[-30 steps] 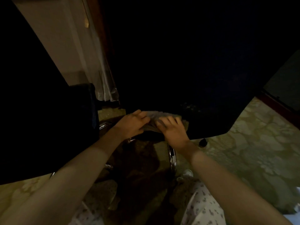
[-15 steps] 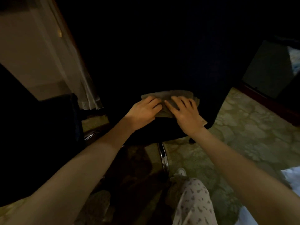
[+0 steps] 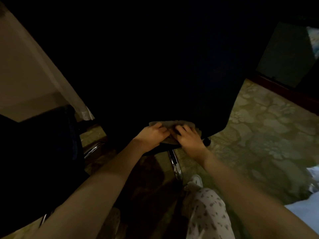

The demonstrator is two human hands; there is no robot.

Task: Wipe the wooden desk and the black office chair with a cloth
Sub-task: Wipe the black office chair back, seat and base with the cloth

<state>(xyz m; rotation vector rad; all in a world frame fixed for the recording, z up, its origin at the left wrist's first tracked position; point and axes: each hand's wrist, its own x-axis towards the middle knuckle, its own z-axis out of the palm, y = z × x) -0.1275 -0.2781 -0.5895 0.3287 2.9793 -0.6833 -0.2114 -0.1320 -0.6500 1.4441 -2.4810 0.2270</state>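
**Both hands on the cloth at the chair's lower edge**

Your left hand (image 3: 151, 136) and right hand (image 3: 189, 138) sit side by side, nearly touching, on the cloth (image 3: 172, 123). The cloth lies bunched against the bottom edge of the black chair (image 3: 172, 75), which fills the middle of the view as one large dark panel. The fingers of your left hand are curled down into the cloth, knuckles raised. The fingers of your right hand are bent and slightly spread, also dug into the fabric. Both hands hold it against the chair. A pale strip of cloth shows above your knuckles, and a fold of it pokes out below, between your wrists.

Just under your hands a chrome leg (image 3: 175, 163) of the chair runs down towards you. Your foot in a light slipper (image 3: 196, 180) rests beside its end, with your patterned trouser leg (image 3: 207, 219) below that. The floor is a pale green carpet (image 3: 267, 128) with a floral pattern. A white curtain (image 3: 79, 107) hangs at the left, next to a second dark padded shape (image 3: 34, 152) that is too dim to identify.
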